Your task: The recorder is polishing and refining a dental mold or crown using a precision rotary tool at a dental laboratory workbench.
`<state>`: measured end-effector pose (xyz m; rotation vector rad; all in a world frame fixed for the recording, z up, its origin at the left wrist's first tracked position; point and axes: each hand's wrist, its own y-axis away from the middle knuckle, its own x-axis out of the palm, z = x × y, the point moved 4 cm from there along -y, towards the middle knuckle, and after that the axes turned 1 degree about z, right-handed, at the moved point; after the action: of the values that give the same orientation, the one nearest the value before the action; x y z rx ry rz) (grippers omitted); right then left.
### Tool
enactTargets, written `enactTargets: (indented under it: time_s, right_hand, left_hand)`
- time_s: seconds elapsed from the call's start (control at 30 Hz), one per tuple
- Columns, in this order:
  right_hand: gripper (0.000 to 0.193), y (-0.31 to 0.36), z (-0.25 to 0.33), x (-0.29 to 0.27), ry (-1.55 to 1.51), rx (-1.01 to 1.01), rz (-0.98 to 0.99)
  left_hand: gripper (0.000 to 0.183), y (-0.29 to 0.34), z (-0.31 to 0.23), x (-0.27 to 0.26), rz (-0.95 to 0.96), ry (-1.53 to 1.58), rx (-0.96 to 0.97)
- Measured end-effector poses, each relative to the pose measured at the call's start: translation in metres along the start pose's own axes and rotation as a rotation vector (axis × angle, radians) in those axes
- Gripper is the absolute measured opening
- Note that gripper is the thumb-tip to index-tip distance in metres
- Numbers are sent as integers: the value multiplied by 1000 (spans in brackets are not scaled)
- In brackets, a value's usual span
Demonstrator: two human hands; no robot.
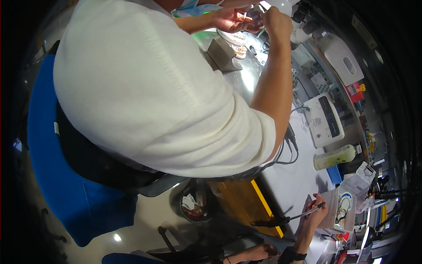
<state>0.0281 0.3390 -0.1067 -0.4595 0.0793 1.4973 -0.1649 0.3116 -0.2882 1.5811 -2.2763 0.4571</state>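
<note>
My left forearm comes in at the lower edge, a thin band on it; the fingers of my left hand [267,251] are dark and hard to make out. My right hand [317,214], a black band at its wrist, is over the white bench [281,181] beside a clear plastic box [325,220]. Its fingers look bent. A thin grey rod [302,214] with a black handle [269,223] crosses in front of it; whether I grip it cannot be told. A co-worker in a white shirt [154,97] holds a small grey part [255,15] in both hands under a bright light.
The co-worker's blue chair [46,145] fills the left side. A waste bin [193,204] stands on the floor beside a yellow-edged drawer [259,202]. On the bench are a green bottle [336,157], a white display unit [323,121] and black cables [288,143].
</note>
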Motion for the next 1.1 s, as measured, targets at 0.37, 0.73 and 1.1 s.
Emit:
enactTargets:
  time_s: [0.37, 0.73, 1.1]
  right_hand:
    - [22, -4, 12, 22, -122, 64, 156]
    - [19, 64, 79, -150, 80, -273, 500]
    - [46, -118, -38, -411, 602, -146, 99]
  left_hand:
    - [13, -5, -27, -25, -144, 302, -55]
    - [18, -1, -134, -22, -87, -120, -280]
    - [58, -117, -231, 48, -466, -345, 188]
